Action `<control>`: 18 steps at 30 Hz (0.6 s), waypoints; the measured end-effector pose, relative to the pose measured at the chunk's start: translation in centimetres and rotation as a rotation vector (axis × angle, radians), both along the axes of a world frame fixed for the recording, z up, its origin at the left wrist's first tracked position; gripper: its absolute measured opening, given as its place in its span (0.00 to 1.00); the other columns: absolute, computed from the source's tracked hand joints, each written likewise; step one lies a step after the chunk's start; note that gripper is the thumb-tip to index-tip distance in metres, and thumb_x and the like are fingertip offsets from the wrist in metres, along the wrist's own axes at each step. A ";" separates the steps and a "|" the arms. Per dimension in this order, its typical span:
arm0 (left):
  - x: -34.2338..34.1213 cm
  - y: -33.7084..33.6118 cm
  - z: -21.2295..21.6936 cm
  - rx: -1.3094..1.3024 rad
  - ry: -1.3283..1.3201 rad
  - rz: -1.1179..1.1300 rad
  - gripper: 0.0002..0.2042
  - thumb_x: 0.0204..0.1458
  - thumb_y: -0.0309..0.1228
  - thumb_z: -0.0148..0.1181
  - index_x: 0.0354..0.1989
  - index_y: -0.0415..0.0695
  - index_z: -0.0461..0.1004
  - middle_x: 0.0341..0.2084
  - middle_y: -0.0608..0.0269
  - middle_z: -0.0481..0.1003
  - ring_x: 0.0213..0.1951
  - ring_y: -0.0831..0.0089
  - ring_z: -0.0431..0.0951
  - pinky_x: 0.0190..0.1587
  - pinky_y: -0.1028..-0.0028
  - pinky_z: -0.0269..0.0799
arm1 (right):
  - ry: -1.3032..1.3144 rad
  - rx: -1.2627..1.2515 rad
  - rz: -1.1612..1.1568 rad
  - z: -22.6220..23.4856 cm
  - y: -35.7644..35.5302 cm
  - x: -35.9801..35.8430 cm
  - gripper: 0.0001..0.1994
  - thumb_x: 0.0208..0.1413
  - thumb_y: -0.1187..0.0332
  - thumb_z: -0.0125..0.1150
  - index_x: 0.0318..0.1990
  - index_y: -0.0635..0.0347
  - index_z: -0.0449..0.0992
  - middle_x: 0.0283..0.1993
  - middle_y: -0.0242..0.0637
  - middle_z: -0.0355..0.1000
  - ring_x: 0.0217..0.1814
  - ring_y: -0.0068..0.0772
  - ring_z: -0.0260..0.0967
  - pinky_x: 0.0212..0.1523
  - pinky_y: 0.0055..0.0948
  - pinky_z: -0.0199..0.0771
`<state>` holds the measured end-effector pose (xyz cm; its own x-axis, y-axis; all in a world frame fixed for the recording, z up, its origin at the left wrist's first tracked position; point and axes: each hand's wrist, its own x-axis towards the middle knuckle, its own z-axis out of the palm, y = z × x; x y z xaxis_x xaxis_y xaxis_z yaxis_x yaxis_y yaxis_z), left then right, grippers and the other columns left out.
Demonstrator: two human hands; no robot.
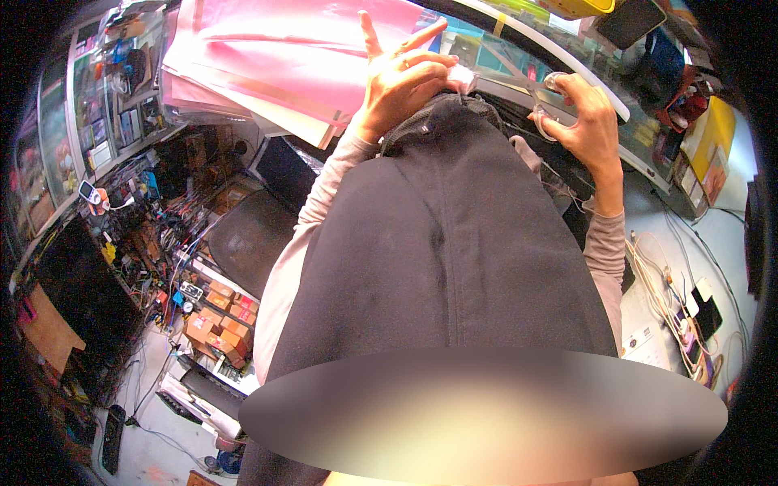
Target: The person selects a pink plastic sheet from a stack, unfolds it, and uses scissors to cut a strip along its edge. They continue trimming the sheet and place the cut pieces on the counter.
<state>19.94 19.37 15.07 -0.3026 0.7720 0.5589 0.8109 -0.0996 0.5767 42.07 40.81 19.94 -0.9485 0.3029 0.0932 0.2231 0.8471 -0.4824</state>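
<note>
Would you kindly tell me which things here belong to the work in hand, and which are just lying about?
In hand: left hand pinching a small white piece; right hand holding scissors; black garment.
Lying about: pink sheets, orange boxes, cables.

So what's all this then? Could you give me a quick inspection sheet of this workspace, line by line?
Surface: pale counter at right, glass-topped case ahead.
Job's things: black fabric item, spread wide below the hands; small white object at its top edge; clear-handled scissors.
Clutter: pink sheets stacked upper left; small orange boxes; yellow box.
Hands: left hand grips the white object, two fingers raised; right hand holds the scissors.
Cables: pale cords and chargers at right; tangled wires at left.
Surroundings: crowded shelves, dark chair.
</note>
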 end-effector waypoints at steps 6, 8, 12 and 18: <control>-0.4 -0.6 0.1 0.056 0.009 -0.039 0.06 0.50 0.34 0.69 0.25 0.56 0.77 0.35 0.75 0.84 0.59 0.56 0.76 0.70 0.41 0.11 | 0.003 0.075 0.113 1.9 0.9 -0.2 0.20 0.44 0.58 0.72 0.45 0.53 0.77 0.43 0.34 0.78 0.47 0.35 0.74 0.50 0.34 0.63; -0.3 -0.8 0.2 0.049 0.069 0.006 0.06 0.49 0.35 0.70 0.25 0.56 0.77 0.36 0.75 0.84 0.55 0.57 0.79 0.71 0.40 0.18 | 0.022 0.048 0.130 1.5 0.9 -0.5 0.20 0.44 0.58 0.72 0.44 0.54 0.77 0.42 0.35 0.78 0.47 0.35 0.74 0.48 0.35 0.65; -0.3 -0.9 1.2 0.243 0.082 0.160 0.05 0.54 0.36 0.66 0.28 0.55 0.75 0.36 0.76 0.80 0.40 0.70 0.77 0.67 0.47 0.45 | -0.094 -0.196 -0.036 -1.1 0.4 -1.5 0.21 0.44 0.57 0.72 0.44 0.57 0.77 0.38 0.38 0.78 0.40 0.37 0.76 0.40 0.36 0.70; -1.0 -1.0 4.1 0.291 -0.056 0.232 0.09 0.57 0.33 0.61 0.37 0.47 0.67 0.30 0.62 0.80 0.38 0.71 0.81 0.69 0.53 0.47 | -0.092 -0.684 -0.066 -5.0 -1.2 -3.6 0.19 0.50 0.63 0.70 0.47 0.63 0.76 0.32 0.35 0.77 0.36 0.25 0.78 0.35 0.25 0.75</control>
<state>18.93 18.35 19.16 -0.4874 0.4909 0.7221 0.7988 -0.0833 0.5958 38.47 39.59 14.96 -0.9210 0.3222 -0.2189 0.3289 0.3422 -0.8802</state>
